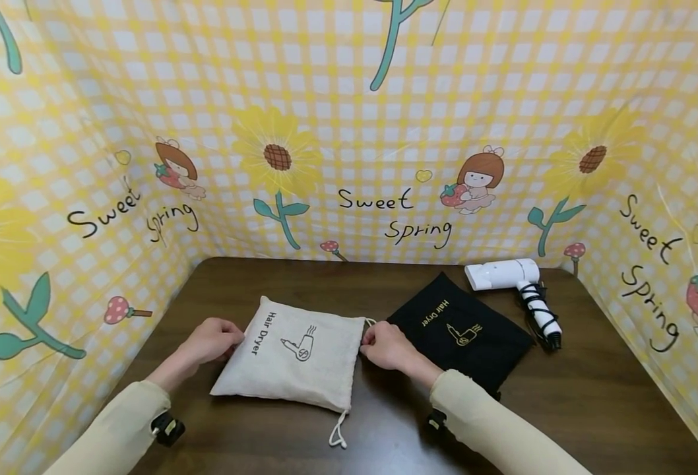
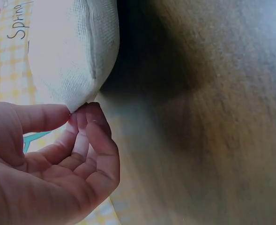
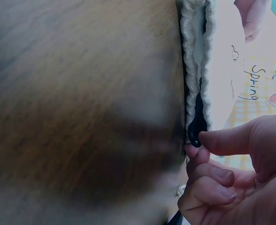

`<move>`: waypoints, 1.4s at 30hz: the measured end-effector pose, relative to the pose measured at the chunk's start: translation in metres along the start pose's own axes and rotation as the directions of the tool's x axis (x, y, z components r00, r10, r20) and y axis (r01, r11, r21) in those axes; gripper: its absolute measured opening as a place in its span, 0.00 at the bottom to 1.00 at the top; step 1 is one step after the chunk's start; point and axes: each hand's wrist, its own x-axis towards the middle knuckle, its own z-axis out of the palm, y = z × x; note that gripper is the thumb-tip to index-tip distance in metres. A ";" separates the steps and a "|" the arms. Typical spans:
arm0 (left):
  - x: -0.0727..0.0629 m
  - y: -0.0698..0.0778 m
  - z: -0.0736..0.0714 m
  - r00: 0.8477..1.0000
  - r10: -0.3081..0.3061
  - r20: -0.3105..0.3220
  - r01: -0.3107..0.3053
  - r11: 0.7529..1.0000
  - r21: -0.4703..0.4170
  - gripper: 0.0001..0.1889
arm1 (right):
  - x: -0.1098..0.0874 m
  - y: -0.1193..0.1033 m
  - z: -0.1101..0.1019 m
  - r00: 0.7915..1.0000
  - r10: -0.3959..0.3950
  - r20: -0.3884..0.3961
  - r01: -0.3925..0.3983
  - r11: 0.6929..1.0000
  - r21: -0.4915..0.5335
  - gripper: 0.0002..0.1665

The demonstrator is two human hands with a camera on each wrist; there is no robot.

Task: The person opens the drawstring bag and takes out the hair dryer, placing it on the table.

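Note:
A cream drawstring bag printed "Hair Dryer" lies in front of me, visibly filled out. My left hand pinches its left edge between thumb and fingertips, as the left wrist view shows at the cloth corner. At the far corner of its mouth, my right hand pinches with thumb and forefinger. The right wrist view shows the ruffled mouth parted, with a smooth black piece, its kind unclear, right at those fingertips. Most of the contents are hidden.
Beyond my right hand lies a flat black "Hair Dryer" bag. A white hair dryer, its handle wrapped in black cord, lies at the back right. A looped drawstring trails on the brown table. Patterned cloth surrounds the table.

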 end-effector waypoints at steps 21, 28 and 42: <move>0.006 0.005 0.010 0.996 0.013 -0.089 -0.011 1.000 0.026 0.10 | -0.001 0.003 0.002 0.999 0.032 0.003 -0.032 0.999 -0.016 0.10; 0.006 0.002 0.007 0.995 0.006 -0.097 -0.005 1.000 0.016 0.11 | -0.003 0.005 -0.001 1.000 0.004 0.011 -0.004 1.000 -0.028 0.08; 0.002 0.001 0.004 0.996 0.020 -0.091 -0.016 0.999 0.037 0.14 | -0.006 0.002 -0.005 1.000 -0.025 0.007 0.025 0.999 -0.022 0.05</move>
